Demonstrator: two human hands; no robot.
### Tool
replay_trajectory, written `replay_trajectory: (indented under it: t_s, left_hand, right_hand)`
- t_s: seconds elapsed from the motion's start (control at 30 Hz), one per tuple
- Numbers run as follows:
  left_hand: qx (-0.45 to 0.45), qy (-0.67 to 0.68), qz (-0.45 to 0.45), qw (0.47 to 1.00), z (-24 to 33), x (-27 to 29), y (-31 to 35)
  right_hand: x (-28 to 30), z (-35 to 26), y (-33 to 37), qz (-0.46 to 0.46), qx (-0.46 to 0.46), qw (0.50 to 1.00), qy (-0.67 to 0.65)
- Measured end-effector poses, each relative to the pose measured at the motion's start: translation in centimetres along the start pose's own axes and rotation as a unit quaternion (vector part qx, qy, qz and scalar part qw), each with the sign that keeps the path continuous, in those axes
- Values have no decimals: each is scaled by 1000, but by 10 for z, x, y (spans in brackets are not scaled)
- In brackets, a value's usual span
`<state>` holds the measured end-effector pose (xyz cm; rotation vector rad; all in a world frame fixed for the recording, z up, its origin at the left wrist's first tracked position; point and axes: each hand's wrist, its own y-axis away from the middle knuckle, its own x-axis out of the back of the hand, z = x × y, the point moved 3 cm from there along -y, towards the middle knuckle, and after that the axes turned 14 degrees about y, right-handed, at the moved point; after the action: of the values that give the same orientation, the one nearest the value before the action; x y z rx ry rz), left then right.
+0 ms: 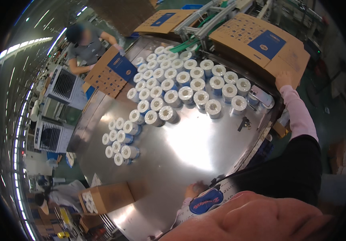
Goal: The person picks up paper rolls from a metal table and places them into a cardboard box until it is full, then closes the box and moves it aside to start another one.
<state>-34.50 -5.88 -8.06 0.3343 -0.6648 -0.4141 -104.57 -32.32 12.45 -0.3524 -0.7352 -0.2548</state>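
Note:
My right hand [286, 79] is closed on the near edge of a stack of flat cardboard boxes [237, 38], brown with blue printed panels, at the far right. Close to the metal table's [153, 140] near edge rests my left hand [192, 190]; its fingers are blurred and partly hidden by my clothing, so whether it holds anything is unclear. Many white paper rolls [172, 96] with blue wrapping stand upright in a wide group across the table. A smaller cluster of the same rolls [124, 138] stands to the left.
A phone [262, 96] lies on the rolls at the right, near a small black object [243, 123]. An open carton [110, 197] with rolls stands at lower left. Across the table a co-worker [86, 50] holds a flattened box [112, 72]. A conveyor frame [199, 28] borders the far side.

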Motion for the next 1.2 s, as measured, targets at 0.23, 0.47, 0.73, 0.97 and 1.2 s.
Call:
replay_trajectory:
  t_s: [0.23,0.47,0.73,0.97,1.2]
  left_hand:
    - [122,20,89,988,11,55,45]
    - [15,150,385,911,22,201,71]
    - [-269,-162,660,683,245,320,129]
    - [-115,75,672,728,126,337,136]
    - [-191,563,564,574,112,337,164]
  right_hand:
    - [233,55,51,158,-6,966,-206]
    - [423,124,162,315,213,833,-403]
    - [461,25,157,240,435,750,-438]
    - [475,-85,276,85,719,629,-283]
    - [462,-136,273,-330,731,281,-526]
